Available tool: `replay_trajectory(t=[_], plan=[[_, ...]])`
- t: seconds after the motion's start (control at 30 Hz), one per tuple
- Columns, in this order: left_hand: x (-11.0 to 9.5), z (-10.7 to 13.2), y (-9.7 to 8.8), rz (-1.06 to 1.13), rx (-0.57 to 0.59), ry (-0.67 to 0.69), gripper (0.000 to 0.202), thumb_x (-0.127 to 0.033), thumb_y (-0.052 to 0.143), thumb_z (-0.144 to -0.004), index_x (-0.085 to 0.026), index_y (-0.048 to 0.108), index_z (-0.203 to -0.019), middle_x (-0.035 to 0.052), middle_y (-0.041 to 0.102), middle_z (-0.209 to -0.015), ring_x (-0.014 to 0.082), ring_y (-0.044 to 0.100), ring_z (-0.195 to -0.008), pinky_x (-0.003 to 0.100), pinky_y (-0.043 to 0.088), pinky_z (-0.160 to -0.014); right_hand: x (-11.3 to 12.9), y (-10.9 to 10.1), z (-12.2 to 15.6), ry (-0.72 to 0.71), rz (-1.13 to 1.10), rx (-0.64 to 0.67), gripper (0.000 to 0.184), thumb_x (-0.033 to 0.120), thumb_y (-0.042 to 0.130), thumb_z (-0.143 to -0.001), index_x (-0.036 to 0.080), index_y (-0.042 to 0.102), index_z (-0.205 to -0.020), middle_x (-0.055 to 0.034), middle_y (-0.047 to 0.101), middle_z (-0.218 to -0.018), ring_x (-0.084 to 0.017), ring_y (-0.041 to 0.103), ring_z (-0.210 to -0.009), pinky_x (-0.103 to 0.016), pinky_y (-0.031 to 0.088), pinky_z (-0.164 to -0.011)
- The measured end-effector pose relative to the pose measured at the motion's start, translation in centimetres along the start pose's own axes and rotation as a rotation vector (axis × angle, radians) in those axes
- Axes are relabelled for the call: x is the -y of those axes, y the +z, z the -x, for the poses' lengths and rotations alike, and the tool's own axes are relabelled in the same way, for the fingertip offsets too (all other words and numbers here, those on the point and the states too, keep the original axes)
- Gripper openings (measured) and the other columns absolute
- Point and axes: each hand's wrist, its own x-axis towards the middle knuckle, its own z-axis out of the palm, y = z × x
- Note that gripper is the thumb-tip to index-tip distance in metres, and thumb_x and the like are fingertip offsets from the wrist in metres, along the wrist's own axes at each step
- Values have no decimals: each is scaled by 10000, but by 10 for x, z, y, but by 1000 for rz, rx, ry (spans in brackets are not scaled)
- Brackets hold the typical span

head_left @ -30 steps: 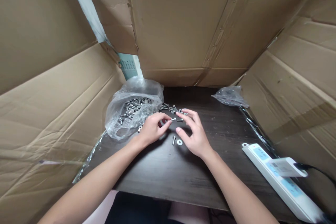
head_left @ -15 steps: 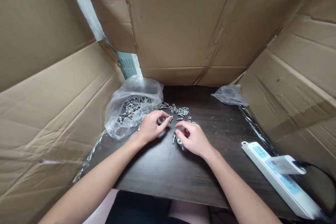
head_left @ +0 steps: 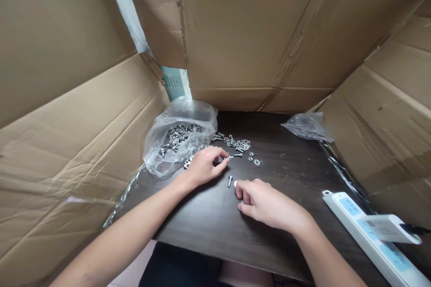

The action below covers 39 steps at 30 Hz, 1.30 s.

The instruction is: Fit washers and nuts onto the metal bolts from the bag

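Note:
My left hand pinches a small metal bolt between thumb and forefinger, just above the table, its shank pointing right. My right hand is low over the table with its fingers curled in and the thumb close under the forefinger. Whatever lies between those fingertips is mostly hidden. A washer shows at the edge of that forefinger. Between the hands a bolt lies on the tabletop. Another bolt rests beyond the left fingertips.
A clear plastic bag full of metal fasteners lies open at left. Behind the hands is a pile of bolts and washers, with a loose washer nearby. A crumpled bag and a power strip are at right. Cardboard walls surround the table.
My right hand has moved down and right, away from the left hand, toward the near washer. My left hand still pinches the bolt. The view has shifted slightly left.

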Motion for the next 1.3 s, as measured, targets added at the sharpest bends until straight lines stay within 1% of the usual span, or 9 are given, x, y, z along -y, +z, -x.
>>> replay_trajectory(t=[0.17, 0.23, 0.3, 0.37, 0.4, 0.63, 0.9, 1.17, 1.3], plan=[[0, 0, -1, 3, 14, 24, 100, -259, 632, -928, -178, 691, -928, 24, 682, -808, 154, 599, -735, 282, 459, -702, 1, 1, -14, -71, -149, -17, 158, 66, 568, -841, 209, 633, -821, 40, 598, -606, -118, 534, -515, -209, 393, -494], [0, 0, -1, 4, 23, 41, 121, -273, 623, -934, -174, 693, -932, 28, 679, -801, 157, 598, -737, 285, 457, -705, -4, -1, -23, -93, -253, -243, 104, 142, 580, -891, 205, 652, -932, 17, 665, -700, -136, 615, -594, -231, 483, -584], [-1, 1, 0, 8, 33, 54, 140, -290, 620, -939, -173, 696, -944, 32, 677, -798, 159, 601, -738, 284, 455, -698, -12, 0, -31, -84, -262, -552, 72, 199, 610, -900, 199, 662, -949, -18, 719, -805, -165, 683, -704, -265, 544, -679], [-2, 1, 0, 15, 40, 65, 151, -302, 620, -942, -176, 700, -962, 33, 683, -808, 158, 607, -741, 282, 458, -695, -20, 5, -39, -72, -228, -737, 69, 228, 632, -900, 194, 689, -917, -33, 737, -831, -181, 705, -726, -281, 570, -685], [-2, 2, 1, 18, 39, 70, 154, -306, 619, -943, -177, 700, -966, 34, 688, -815, 158, 612, -743, 283, 461, -699, -23, 8, -41, -82, -220, -765, 89, 229, 640, -901, 192, 714, -934, -39, 750, -859, -185, 716, -738, -291, 587, -708], [-4, 1, 0, 41, -29, 59, 132, -289, 617, -943, -180, 691, -939, 28, 707, -826, 147, 630, -734, 268, 473, -689, -22, 24, -46, -217, -128, -794, 216, 188, 605, -933, 211, 788, -1046, -55, 777, -993, -203, 747, -816, -342, 631, -799], [-3, 1, -1, 21, -63, 88, 117, -276, 633, -927, -178, 695, -916, 26, 685, -783, 148, 618, -718, 269, 475, -691, -12, 30, -48, -181, -115, -922, 220, 191, 597, -956, 218, 796, -1048, -59, 778, -1023, -215, 757, -877, -343, 633, -842], [-5, 0, -1, 65, -40, 63, 115, -271, 640, -920, -177, 703, -897, 24, 691, -780, 135, 605, -691, 260, 482, -678, -13, 29, -47, -233, -229, -858, 261, 161, 557, -957, 237, 795, -1030, -50, 772, -1039, -206, 744, -935, -358, 618, -880], [-9, -2, -2, 202, -21, -26, 137, -290, 663, -896, -167, 722, -883, 24, 707, -763, 120, 596, -629, 237, 473, -604, -13, 23, -46, -234, -282, -831, 210, 179, 598, -940, 231, 788, -1013, -55, 765, -996, -201, 730, -896, -350, 608, -845]])
